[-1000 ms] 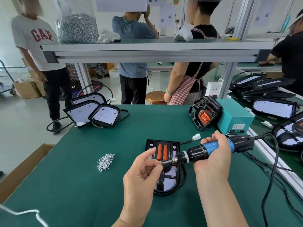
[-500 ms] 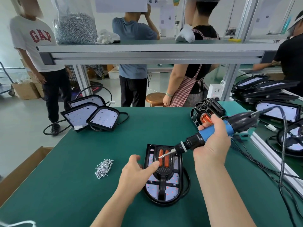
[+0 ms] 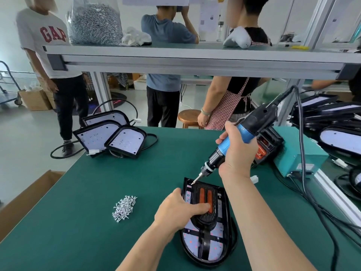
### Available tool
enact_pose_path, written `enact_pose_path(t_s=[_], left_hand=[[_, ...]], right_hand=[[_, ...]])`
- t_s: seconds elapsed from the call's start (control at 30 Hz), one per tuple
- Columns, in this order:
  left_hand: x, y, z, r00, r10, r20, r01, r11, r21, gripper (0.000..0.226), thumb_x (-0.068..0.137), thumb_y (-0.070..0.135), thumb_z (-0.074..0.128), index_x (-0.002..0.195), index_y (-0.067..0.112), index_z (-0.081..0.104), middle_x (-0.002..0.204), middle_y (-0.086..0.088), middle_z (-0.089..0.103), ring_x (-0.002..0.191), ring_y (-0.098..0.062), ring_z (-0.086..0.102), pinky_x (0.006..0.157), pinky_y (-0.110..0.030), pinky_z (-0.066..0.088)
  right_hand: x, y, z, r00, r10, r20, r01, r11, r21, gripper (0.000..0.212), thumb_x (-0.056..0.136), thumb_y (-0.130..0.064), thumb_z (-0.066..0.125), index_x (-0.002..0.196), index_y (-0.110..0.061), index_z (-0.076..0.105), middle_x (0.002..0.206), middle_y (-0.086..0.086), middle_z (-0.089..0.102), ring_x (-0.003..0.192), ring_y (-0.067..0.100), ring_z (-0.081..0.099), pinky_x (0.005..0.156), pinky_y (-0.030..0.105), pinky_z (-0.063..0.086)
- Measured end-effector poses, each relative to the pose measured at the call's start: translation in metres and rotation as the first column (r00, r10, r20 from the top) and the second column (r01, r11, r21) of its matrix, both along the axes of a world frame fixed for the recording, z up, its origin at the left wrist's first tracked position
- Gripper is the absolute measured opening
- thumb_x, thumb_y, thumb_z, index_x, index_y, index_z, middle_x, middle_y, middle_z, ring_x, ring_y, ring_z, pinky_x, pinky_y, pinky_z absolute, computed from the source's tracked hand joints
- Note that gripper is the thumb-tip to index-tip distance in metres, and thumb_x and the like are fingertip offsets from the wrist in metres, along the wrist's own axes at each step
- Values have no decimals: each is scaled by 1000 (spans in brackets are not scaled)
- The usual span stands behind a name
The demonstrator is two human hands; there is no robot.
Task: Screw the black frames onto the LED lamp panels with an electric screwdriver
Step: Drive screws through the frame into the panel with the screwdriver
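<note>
Table (image 3: pixel 93 192) with a green mat holds the whole job, and most of it looks undone. Three lamp panels (image 3: pixel 117 139) leaning together at the far left show bare white boards with no frames, so they likely wait their turn. Whether the lamps (image 3: pixel 343 141) along the right edge are finished I cannot tell.

The panel in work (image 3: pixel 190 236) lies flat near the front edge with the black frame (image 3: pixel 205 220) seated on it. The right hand (image 3: pixel 237 153) is wrapped round the screwdriver (image 3: pixel 254 122), tilted, its tip at the frame's far left corner, seemingly driving an early screw. The left hand (image 3: pixel 179 210) presses flat on the frame, fingers stretched across it. A pile of screws (image 3: pixel 125 207) sits just to the left.
</note>
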State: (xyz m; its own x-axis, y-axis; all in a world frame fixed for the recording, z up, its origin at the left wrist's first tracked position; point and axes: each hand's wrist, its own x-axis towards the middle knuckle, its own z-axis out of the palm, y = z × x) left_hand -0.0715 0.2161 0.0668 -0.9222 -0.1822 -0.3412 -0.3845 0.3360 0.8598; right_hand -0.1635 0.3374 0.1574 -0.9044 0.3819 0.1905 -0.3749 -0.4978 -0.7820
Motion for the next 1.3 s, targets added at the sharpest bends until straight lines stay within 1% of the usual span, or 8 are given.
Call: enact_pose_path(t_s=[0.17, 0.3, 0.5, 0.7, 0.9, 1.1, 1.23, 1.3], left_hand=[[-1, 0, -2, 1000, 1, -1, -1, 1000, 0, 77, 40, 67, 79, 103, 26, 62, 95, 11, 75, 94, -16, 71, 93, -45, 55], [-2, 0, -3, 1000, -5, -6, 5, 1000, 2, 80, 39, 68, 78, 104, 25, 62, 98, 9, 75, 96, -18, 71, 94, -46, 55], [-1, 0, -3, 1000, -5, 2, 5, 1000, -10, 79, 39, 69, 77, 103, 26, 61, 99, 10, 74, 96, -17, 70, 94, -45, 54], [-2, 0, -2, 1000, -12, -4, 12, 1000, 9, 81, 40, 68, 79, 106, 24, 61, 101, 7, 74, 97, -20, 70, 94, -46, 54], [-2, 0, -3, 1000, -4, -18, 5, 1000, 15, 80, 40, 67, 79, 105, 24, 61, 99, 7, 75, 95, -19, 71, 93, -46, 55], [-1, 1, -6, 999, 20, -33, -19, 1000, 20, 74, 40, 65, 80, 100, 25, 64, 93, 9, 76, 91, -18, 72, 92, -47, 56], [-2, 1, -8, 998, 45, -35, -44, 999, 19, 72, 39, 64, 81, 97, 25, 66, 89, 9, 76, 89, -17, 73, 91, -48, 56], [-2, 2, -7, 998, 51, -35, -50, 999, 16, 72, 38, 64, 81, 96, 24, 66, 87, 9, 76, 88, -18, 73, 91, -48, 56]], right_hand=[[-4, -8, -3, 999, 40, 0, -40, 997, 72, 18, 81, -17, 73, 81, -17, 55, 56, 0, 56, 50, 17, 54, 54, 25, 50], [-3, -12, -6, 998, 68, 11, -69, 995, 73, 15, 79, -17, 73, 81, -18, 59, 57, 0, 56, 50, 16, 54, 53, 23, 50], [-3, -13, -5, 997, 73, -16, -70, 987, 141, 12, 79, -17, 72, 77, -21, 60, 55, 1, 55, 49, 15, 54, 55, 21, 51], [-3, -15, -5, 995, 96, -21, -92, 986, 142, 14, 80, -15, 71, 83, -12, 58, 56, 0, 55, 49, 15, 53, 57, 22, 52], [-7, -24, -5, 977, 205, -53, -190, 960, 207, 15, 86, -7, 71, 91, -5, 57, 61, 6, 52, 51, 18, 50, 55, 26, 49], [-6, -26, -7, 975, 212, -70, -187, 947, 261, 16, 79, -14, 70, 80, -11, 54, 52, 4, 51, 49, 17, 49, 53, 25, 48], [-1, -25, -9, 965, 239, -106, -197, 931, 306, 20, 79, -9, 67, 68, -18, 53, 50, 5, 52, 48, 15, 48, 54, 22, 46], [2, -27, -9, 950, 280, -141, -217, 911, 350, 27, 80, -5, 67, 64, -23, 55, 49, 5, 52, 48, 15, 48, 55, 23, 46]])
